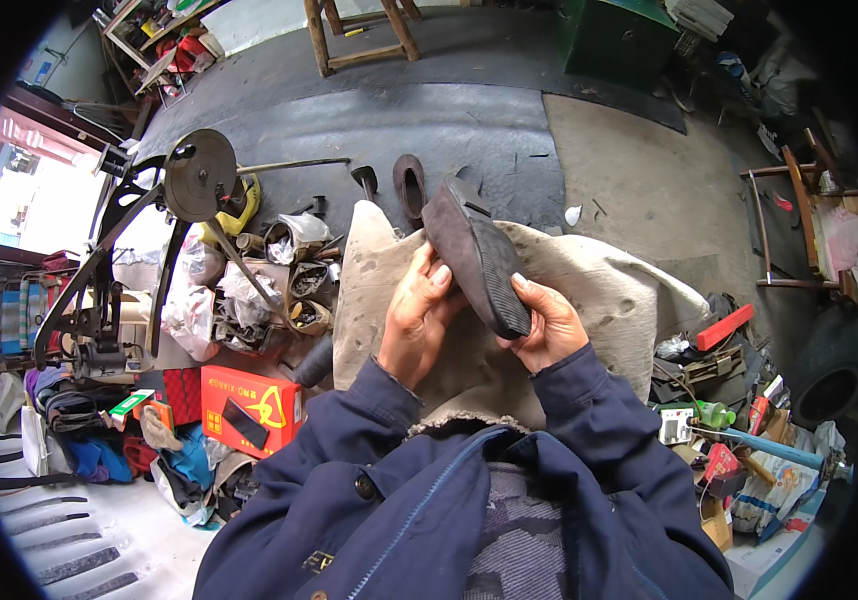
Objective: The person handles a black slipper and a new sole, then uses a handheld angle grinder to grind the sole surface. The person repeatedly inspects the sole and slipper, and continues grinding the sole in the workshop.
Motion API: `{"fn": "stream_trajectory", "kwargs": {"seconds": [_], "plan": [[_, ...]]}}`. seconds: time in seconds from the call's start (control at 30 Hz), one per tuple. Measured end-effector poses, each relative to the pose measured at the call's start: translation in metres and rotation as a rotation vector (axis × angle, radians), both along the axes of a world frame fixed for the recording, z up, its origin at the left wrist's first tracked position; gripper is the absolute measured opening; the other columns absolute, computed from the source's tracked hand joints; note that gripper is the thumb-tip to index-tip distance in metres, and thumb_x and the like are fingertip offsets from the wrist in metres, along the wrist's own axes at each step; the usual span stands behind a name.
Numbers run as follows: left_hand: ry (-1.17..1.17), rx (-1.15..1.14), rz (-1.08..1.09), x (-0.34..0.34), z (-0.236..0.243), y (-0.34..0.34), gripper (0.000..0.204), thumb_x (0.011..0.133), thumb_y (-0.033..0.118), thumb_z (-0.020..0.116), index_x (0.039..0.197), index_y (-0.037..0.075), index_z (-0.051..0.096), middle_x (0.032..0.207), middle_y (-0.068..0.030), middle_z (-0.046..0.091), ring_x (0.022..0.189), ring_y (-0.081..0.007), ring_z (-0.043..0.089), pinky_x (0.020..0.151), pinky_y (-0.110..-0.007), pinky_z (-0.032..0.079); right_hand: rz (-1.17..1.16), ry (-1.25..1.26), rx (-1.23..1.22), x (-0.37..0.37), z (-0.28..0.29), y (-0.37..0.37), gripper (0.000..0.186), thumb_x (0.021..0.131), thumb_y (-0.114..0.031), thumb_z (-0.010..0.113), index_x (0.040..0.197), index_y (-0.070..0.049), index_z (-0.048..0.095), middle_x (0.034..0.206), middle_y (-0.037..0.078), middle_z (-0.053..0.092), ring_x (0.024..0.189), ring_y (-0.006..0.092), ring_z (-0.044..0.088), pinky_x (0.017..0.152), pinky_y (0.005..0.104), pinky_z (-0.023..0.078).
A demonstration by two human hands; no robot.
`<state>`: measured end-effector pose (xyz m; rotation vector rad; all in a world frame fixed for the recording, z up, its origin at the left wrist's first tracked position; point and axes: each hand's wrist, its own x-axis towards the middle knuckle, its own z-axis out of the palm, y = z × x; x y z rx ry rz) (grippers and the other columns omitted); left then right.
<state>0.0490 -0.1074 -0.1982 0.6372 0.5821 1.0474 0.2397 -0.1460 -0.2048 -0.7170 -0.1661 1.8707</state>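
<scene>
Gripping a dark shoe [474,258] over the lap, the wearer of a navy jacket [374,530] tilts its ribbed sole into view. The left hand [415,318] takes the shoe's left side, thumb against its edge, while the other fingers slip partly out of sight behind it; the right hand [553,322] clasps the end closest to the body, thumb pressed on the sole's rim. Both hands' fingers are clamped on the shoe, which is held up above a spotted, pale apron [599,285].

The step in hand appears to be a close look at the sole; no tool shows in either hand. The next move likely calls for one hand bearing the shoe steadily while the other is freed to feel along the edge or turn it over.

Just beyond the apron, a second shoe [409,190] rests opening upward on a black floor mat [449,120]. To the left stands a cast-metal machine with a round wheel [200,175], near open plastic bags [297,236] of small pieces and a red box [284,400]. Scraps and a red bar [725,327] lie to the right; a wooden stool [367,53] stands at the far side.
</scene>
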Motion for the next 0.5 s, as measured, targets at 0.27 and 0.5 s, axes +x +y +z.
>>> {"fn": "stream_trajectory", "kwargs": {"seconds": [0.27, 0.5], "plan": [[0.952, 1.241, 0.222, -0.011, 0.050, 0.011, 0.076, 0.067, 0.011, 0.091, 0.139, 0.014, 0.065, 0.162, -0.0225, 0.042, 0.153, -0.0441, 0.036, 0.121, -0.055, 0.035, -0.024, 0.013, 0.051, 0.016, 0.018, -0.002, 0.025, 0.103, -0.023, 0.066, 0.115, -0.002, 0.069, 0.099, 0.010, 0.077, 0.076, 0.0195, 0.074, 0.056, 0.0318, 0.057], [0.965, 1.634, -0.090, 0.011, 0.104, 0.041, 0.035, 0.074, 0.014, 0.087, 0.106, 0.017, 0.075, 0.115, -0.0016, 0.075, 0.130, -0.0258, 0.066, 0.118, -0.053, 0.037, -0.040, -0.049, 0.133, 0.012, 0.045, -0.009, 0.036, 0.104, -0.030, 0.063, 0.128, -0.003, 0.061, 0.099, 0.009, 0.073, 0.078, 0.0196, 0.073, 0.056, 0.0307, 0.056]]}}
